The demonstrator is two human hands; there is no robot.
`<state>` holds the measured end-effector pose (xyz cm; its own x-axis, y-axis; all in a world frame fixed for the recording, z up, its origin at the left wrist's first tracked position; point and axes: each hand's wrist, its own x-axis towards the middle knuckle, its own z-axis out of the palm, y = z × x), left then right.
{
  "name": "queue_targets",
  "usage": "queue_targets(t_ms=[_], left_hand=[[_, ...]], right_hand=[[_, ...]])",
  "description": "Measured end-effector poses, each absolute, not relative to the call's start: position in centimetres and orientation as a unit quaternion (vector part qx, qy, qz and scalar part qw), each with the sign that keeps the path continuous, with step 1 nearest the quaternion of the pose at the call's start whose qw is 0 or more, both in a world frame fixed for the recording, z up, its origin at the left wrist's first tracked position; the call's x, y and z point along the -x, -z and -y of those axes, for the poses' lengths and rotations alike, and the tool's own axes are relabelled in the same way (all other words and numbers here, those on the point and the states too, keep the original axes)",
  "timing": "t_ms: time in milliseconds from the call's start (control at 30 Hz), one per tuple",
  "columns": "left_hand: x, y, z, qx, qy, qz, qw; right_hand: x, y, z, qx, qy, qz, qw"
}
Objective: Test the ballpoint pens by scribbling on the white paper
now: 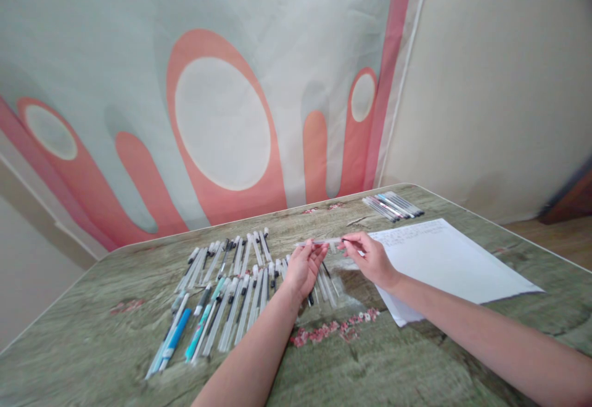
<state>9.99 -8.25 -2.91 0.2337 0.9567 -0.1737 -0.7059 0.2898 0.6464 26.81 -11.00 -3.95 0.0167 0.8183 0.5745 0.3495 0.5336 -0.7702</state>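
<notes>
Above the middle of the table a slim clear pen (332,240) lies level between my hands. The fingers of my left hand (305,269) are closed around its barrel. My right hand (372,260) pinches the dark piece at the pen's right end. Whether that piece is joined to the barrel is too small to tell. Beneath and beside my left hand lie several loose clear pen parts (327,287), partly hidden by the hand. My right wrist is over the left edge of a white paper sheet (444,265) with handwriting along its top.
Two rows of clear pens and caps (250,299) spread across the left of the table (92,333). A blue pen (176,336) and a teal pen (200,333) lie at the near left. At the back right sits a neat group of pens (393,206). A patterned curtain (296,55) hangs behind.
</notes>
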Motion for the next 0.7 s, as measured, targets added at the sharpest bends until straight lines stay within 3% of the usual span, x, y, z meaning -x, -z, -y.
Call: queue_targets(t_ms=[233,700], left_hand=[[-10.0,3.01,8.2,-0.217,-0.557,-0.281,0.751],[-10.18,2.82,8.36,-0.235,-0.549,-0.288,0.749]], right_hand=[[-27.08,3.14,10.72,0.445,-0.072,0.713,0.537],[-27.19,3.36,10.58,0.434,-0.066,0.71,0.551]])
